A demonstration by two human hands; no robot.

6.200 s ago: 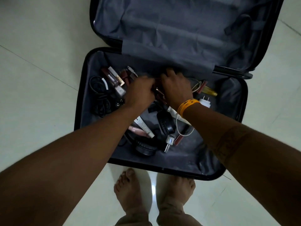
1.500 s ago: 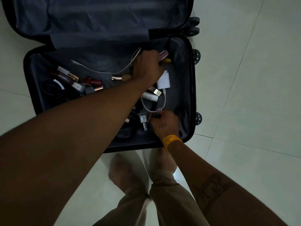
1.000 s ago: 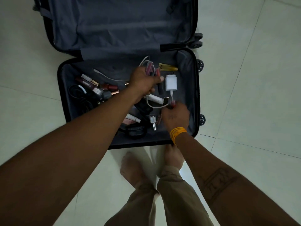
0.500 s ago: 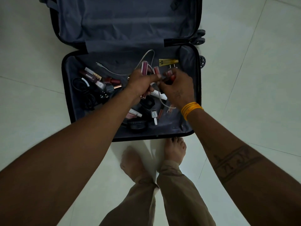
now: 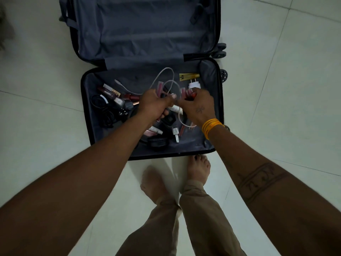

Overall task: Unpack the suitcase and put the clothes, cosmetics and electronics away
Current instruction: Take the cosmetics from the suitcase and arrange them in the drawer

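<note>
Two hands over suitcase (image 5: 86, 111) | left hand (image 5: 154, 106) grips pink tubes (image 5: 159, 88) | right hand (image 5: 198, 107) grips red tubes (image 5: 188, 94) | white cable (image 5: 166, 78) tangled between.

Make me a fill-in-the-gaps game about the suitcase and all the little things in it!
1. The suitcase lies wide ____ on the tiled floor.
2. The right hand wears bangles coloured ____.
3. The left hand holds pink tubes and a looping white ____.
4. The person's feet are ____, with no shoes.

Missing words: open; yellow; cable; bare
</note>
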